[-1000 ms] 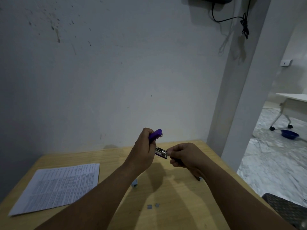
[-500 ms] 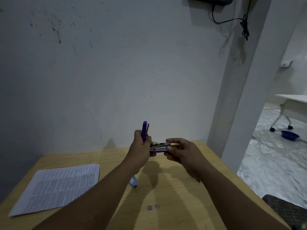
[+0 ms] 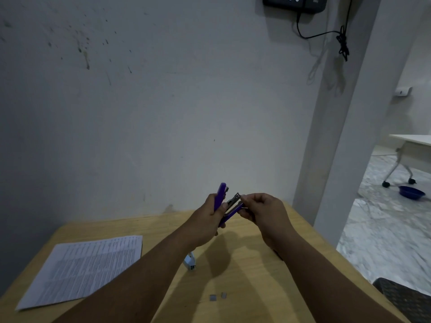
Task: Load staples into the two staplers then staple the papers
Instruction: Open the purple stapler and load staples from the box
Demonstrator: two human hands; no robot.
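Note:
A purple stapler (image 3: pixel 220 194) is held open above the far side of the wooden table (image 3: pixel 245 287), its lid pointing up and its metal magazine (image 3: pixel 234 200) tilted toward the right. My left hand (image 3: pixel 207 220) grips its body. My right hand (image 3: pixel 258 210) pinches at the magazine's front end, a thin pale strip between its fingers; whether that is staples I cannot tell. A light blue stapler (image 3: pixel 190 262) lies on the table, partly hidden by my left forearm. Two small staple pieces (image 3: pixel 218 296) rest near the front. Printed papers (image 3: pixel 86 266) lie at the left.
The table stands against a white wall, with a pillar to its right. Beyond, on a marble floor, are a wheeled white table (image 3: pixel 410 148) and a blue bowl (image 3: pixel 411 191). A dark woven seat (image 3: pixel 408 299) sits by the table's right front corner.
The stapler's lid has swung upward and the magazine has tilted from level to slanted. Both hands have risen slightly, with my right fingers now at the magazine's tip.

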